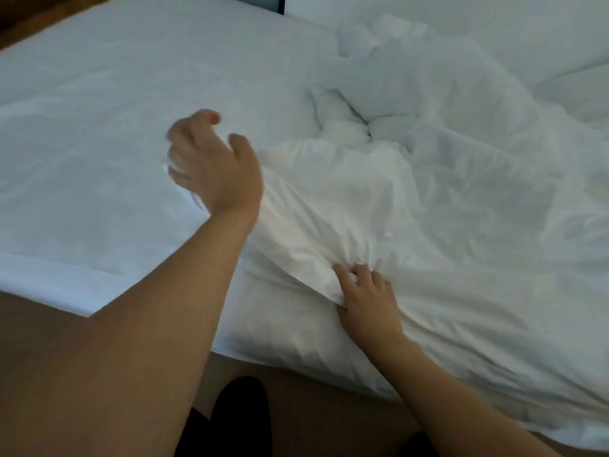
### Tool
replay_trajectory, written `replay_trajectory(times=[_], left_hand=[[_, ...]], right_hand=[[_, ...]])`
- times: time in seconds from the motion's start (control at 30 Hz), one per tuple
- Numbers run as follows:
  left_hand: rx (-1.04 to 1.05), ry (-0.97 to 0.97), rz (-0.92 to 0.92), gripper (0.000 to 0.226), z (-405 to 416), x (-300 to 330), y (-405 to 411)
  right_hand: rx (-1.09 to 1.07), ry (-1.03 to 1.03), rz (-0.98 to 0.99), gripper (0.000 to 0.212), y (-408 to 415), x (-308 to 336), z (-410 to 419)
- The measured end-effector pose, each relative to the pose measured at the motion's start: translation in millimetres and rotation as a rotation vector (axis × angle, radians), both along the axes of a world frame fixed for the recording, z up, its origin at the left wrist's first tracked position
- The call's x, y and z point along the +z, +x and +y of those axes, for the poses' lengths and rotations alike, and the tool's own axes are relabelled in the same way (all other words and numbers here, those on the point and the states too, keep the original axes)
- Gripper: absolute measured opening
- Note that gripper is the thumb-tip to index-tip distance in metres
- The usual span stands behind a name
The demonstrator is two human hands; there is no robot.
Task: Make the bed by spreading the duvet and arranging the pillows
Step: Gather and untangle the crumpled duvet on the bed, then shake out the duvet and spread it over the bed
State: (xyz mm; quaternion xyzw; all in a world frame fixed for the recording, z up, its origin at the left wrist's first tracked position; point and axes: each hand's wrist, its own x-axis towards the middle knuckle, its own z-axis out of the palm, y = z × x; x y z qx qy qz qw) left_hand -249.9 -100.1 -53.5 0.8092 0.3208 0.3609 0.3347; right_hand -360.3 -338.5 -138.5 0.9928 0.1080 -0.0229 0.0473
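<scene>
The duvet (pixel 428 179) lies bunched on the bed's right half, over the bare sheet (pixel 99 127). The right hand (pixel 365 298) clutches its near edge; the left hand (pixel 211 163) hovers with loosely curled fingers (seemingly empty). Spreading is barely begun: next, I judge, pull the edge leftward.

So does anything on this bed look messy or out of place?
Yes. The duvet lies bunched and twisted on the right half, leaving the sheet on the left bare. The right hand grips its near edge; the left hand hovers over the sheet, blurred.
</scene>
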Motion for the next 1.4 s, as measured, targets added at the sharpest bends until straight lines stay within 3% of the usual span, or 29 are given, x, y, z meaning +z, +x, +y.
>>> replay_trajectory(times=[0.07,0.13,0.2,0.23,0.33,0.4,0.47,0.5,0.57,0.6,0.67,0.77,0.87,0.93,1.03,1.1,1.17,1.23,1.3,1.4], left_hand=[[-0.598,0.475,0.102,0.046,-36.0,-0.4,-20.0],[-1.058,0.730,0.584,0.062,-48.4,-30.1,-34.9],[-1.004,0.746,0.978,0.070,-31.9,-60.8,-37.0],[-0.926,0.730,1.028,0.069,-28.7,-72.3,-35.2],[-0.847,0.779,0.947,0.062,-66.4,-59.5,-31.1],[-0.994,0.793,0.653,0.060,-110.4,-38.1,-33.9],[-1.281,0.796,0.258,0.048,-160.9,-16.4,-48.2],[-1.455,0.737,0.235,0.044,-183.8,-7.4,-61.0],[-1.650,0.681,0.539,0.054,-219.3,-10.5,-87.4],[-1.634,0.774,0.693,0.066,-231.2,-20.2,-98.4],[-1.473,1.011,0.789,0.078,-243.7,-43.4,-114.1],[-1.276,1.129,0.784,0.055,-264.8,-62.0,-116.8],[-1.275,1.206,0.802,0.033,-279.0,-57.6,-109.6],[-1.366,1.183,0.911,0.035,-285.0,-48.6,-104.2],[-1.422,1.090,1.152,0.044,-289.1,-30.5,-106.5],[-1.377,1.153,1.296,0.048,-298.6,-22.6,-114.6],[-1.363,1.198,1.452,0.050,-314.5,-10.9,-112.0],[-1.415,1.096,1.605,0.041,-333.1,10.0,-98.1],[-1.483,0.868,1.573,0.034,-351.5,33.8,-76.9],[-1.509,0.854,1.135,0.029,-378.0,74.1,-39.5]], right_hand=[[0.031,0.052,0.048,0.055,11.1,8.1,-5.7],[0.120,0.069,0.071,0.066,11.1,14.3,-25.8],[0.196,-0.008,0.040,0.083,-2.4,18.5,-55.5],[0.194,-0.047,0.030,0.091,-12.7,19.6,-73.2],[0.056,-0.105,0.035,0.108,-42.2,22.5,-136.1],[-0.015,-0.147,0.034,0.113,-59.0,25.2,-175.6],[-0.083,-0.164,0.019,0.114,-75.1,28.6,-202.8],[-0.119,-0.154,0.000,0.115,-81.2,29.5,-211.6],[-0.181,-0.150,-0.040,0.118,-89.5,29.1,-225.5],[-0.220,-0.162,-0.053,0.119,-92.1,28.7,-231.6],[-0.305,-0.174,-0.087,0.120,-93.6,25.6,-244.0],[-0.428,-0.162,-0.027,0.110,-85.6,18.3,-253.5],[-0.411,-0.160,-0.027,0.059,-73.8,23.3,-245.5],[-0.370,-0.133,0.016,0.037,-68.6,35.3,-249.7],[-0.305,-0.135,0.185,0.035,-67.6,41.2,-257.4],[-0.287,-0.093,0.293,0.039,-65.3,53.4,-258.1],[-0.304,0.039,0.484,0.046,-56.8,69.9,-270.3],[-0.371,0.257,0.666,0.051,-45.7,93.0,-292.6],[-0.448,0.477,0.654,0.044,-36.8,116.2,-318.1],[-0.522,0.582,0.369,0.031,-20.5,140.7,-354.9]])
